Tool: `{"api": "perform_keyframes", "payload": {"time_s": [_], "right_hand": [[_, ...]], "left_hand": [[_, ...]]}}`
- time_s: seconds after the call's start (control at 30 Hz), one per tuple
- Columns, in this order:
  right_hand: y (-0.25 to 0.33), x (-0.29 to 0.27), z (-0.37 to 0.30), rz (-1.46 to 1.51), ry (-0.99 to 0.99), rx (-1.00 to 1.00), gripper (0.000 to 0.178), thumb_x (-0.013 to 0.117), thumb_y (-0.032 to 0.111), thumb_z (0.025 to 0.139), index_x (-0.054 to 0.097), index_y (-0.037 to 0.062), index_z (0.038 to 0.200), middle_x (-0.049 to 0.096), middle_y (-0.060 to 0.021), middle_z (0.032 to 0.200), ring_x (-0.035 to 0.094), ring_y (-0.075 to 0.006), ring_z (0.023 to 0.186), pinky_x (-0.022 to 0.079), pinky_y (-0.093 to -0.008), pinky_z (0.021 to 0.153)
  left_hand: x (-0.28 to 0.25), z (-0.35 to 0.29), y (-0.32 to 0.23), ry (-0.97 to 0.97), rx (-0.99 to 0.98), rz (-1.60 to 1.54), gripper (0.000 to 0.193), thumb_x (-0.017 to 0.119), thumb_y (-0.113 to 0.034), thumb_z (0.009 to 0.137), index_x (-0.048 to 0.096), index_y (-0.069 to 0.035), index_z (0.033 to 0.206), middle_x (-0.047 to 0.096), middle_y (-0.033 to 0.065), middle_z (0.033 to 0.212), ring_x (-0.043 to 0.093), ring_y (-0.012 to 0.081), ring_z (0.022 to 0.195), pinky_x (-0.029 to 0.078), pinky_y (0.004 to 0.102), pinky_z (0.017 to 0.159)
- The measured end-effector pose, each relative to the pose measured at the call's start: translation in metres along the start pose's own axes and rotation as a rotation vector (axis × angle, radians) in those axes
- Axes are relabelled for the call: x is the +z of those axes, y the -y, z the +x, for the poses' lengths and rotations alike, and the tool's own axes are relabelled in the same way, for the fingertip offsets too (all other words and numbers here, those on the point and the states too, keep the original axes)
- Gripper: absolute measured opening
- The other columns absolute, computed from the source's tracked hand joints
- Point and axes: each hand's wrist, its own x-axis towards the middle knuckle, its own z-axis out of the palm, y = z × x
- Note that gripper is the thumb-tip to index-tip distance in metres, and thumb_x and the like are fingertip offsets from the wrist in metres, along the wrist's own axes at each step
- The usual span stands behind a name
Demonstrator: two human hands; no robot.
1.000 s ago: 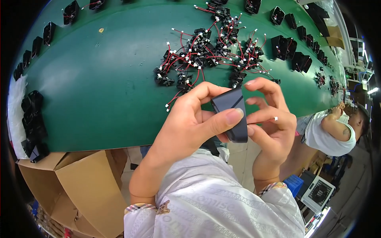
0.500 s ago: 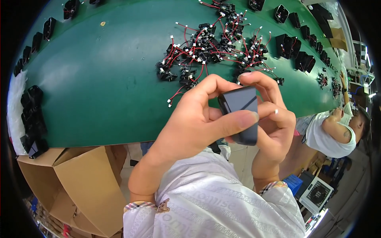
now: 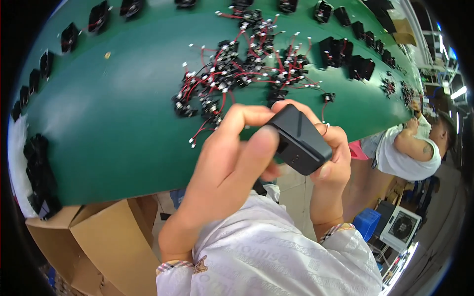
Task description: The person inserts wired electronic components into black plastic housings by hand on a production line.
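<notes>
The right hand pinches a black plastic housing above the green worktop's near edge; whether the left hand, thumb blurred beside it, also grips, I cannot tell. A one-sided hold could let the smooth-looking housing slip.

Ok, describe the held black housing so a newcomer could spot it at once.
On the green table, find the pile of wired black parts. Nearer the wearer, the right hand holds a black housing. Unlike the other housings on the table, it is held up in the air.
</notes>
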Motion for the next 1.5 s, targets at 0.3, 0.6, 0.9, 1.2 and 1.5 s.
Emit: {"api": "perform_keyframes", "payload": {"time_s": [0.3,0.6,0.9,1.2,1.5], "right_hand": [[0.085,-0.112,-0.026,-1.743,-0.380,-0.218,0.027,0.079,0.008,0.062,0.070,0.0013,0.086,0.057,-0.0142,0.132,0.049,-0.0335,0.126,0.039,-0.0447,0.104],[0.078,-0.181,-0.049,-1.983,-0.230,-0.075,0.028,0.080,0.008,0.065,0.070,0.0067,0.091,0.053,-0.0046,0.137,0.042,-0.0326,0.133,0.037,-0.0444,0.108],[0.082,-0.130,-0.053,-2.048,-0.458,-0.169,0.041,0.074,0.000,0.067,0.068,0.0069,0.107,0.055,-0.0098,0.132,0.050,-0.0321,0.123,0.043,-0.0424,0.102],[0.037,-0.111,-0.003,-1.568,-0.192,0.008,0.025,0.071,0.001,0.076,0.065,0.0055,0.100,0.067,-0.0088,0.097,0.068,-0.0251,0.085,0.054,-0.0340,0.074],[0.013,-0.112,-0.013,-1.334,-0.360,-0.180,0.020,0.071,-0.006,0.073,0.065,0.0007,0.091,0.071,-0.0104,0.096,0.066,-0.0204,0.085,0.052,-0.0297,0.075]], "left_hand": [[-0.092,-0.069,-0.031,-0.585,0.496,0.758,0.026,0.052,-0.015,0.096,0.060,0.004,0.111,0.061,0.0187,0.114,0.063,0.0189,0.081,0.050,0.0279,0.068],[-0.285,-0.125,-0.098,-1.145,0.380,1.927,0.038,0.056,-0.028,0.097,0.060,0.001,0.121,0.062,0.0157,0.120,0.057,0.0308,0.111,0.043,0.0383,0.098],[-0.394,-0.154,-0.104,-1.448,0.154,2.406,0.061,0.052,-0.058,0.091,0.051,-0.020,0.138,0.051,0.0140,0.138,0.048,0.0340,0.126,0.036,0.0456,0.105],[-0.387,-0.131,-0.100,-1.480,-0.172,2.170,0.067,0.050,-0.062,0.089,0.036,-0.033,0.147,0.043,0.0061,0.148,0.033,0.0361,0.138,0.028,0.0585,0.109],[-0.301,-0.094,-0.076,-1.462,-0.037,2.351,0.038,0.060,-0.035,0.092,0.056,-0.020,0.127,0.056,0.0040,0.134,0.044,0.0254,0.133,0.035,0.0509,0.105]]}}
